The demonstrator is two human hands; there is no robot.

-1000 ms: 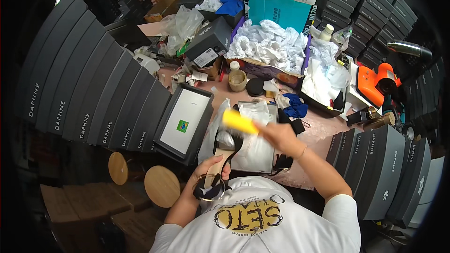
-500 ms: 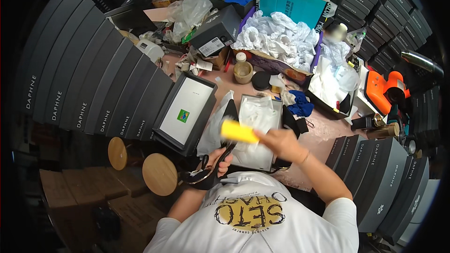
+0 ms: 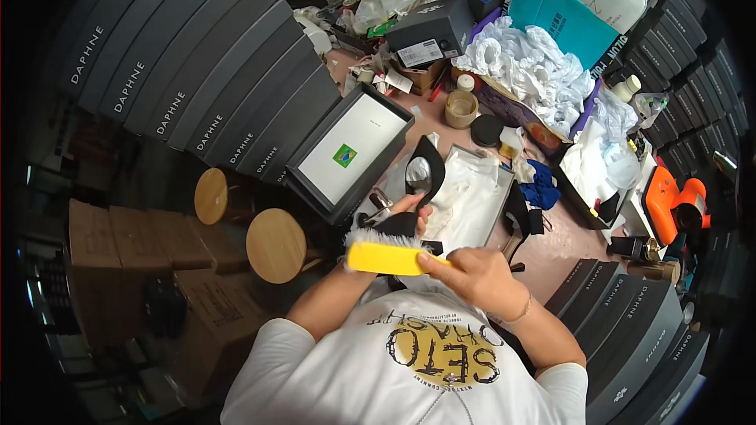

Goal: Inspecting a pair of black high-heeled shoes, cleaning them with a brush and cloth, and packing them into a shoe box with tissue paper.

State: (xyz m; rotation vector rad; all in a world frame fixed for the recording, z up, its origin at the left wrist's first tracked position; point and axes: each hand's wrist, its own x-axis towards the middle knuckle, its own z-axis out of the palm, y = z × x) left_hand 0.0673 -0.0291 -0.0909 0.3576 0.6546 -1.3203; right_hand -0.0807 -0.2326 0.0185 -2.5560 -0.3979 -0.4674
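My left hand (image 3: 417,211) is wrapped round a black shoe (image 3: 396,225) with a shiny metal trim, raised over the near side of the bench. Part of the shoe is hidden behind the brush and my fingers. In my right hand (image 3: 482,277) is a yellow brush (image 3: 384,258) with white bristles, gripped by its handle. Its bristles lie against or very close to the shoe; I cannot tell which. Beyond my hands is a light shoebox (image 3: 505,186) lined with white tissue paper (image 3: 465,189). A second black shoe (image 3: 516,212) rests against its right side.
Tall stacks of dark shoeboxes (image 3: 213,55) rise at left, with more boxes (image 3: 630,323) at right. A dark box with a white card (image 3: 339,145) lies left of centre. Behind stand a jar (image 3: 461,110), crumpled paper (image 3: 524,67) and an orange tool (image 3: 661,201). Round wooden stools (image 3: 276,245) are lower left.
The brush has come down and toward me, from above the shoe to its near side. The shoe has turned and moved up in my left hand. The whole view has shifted.
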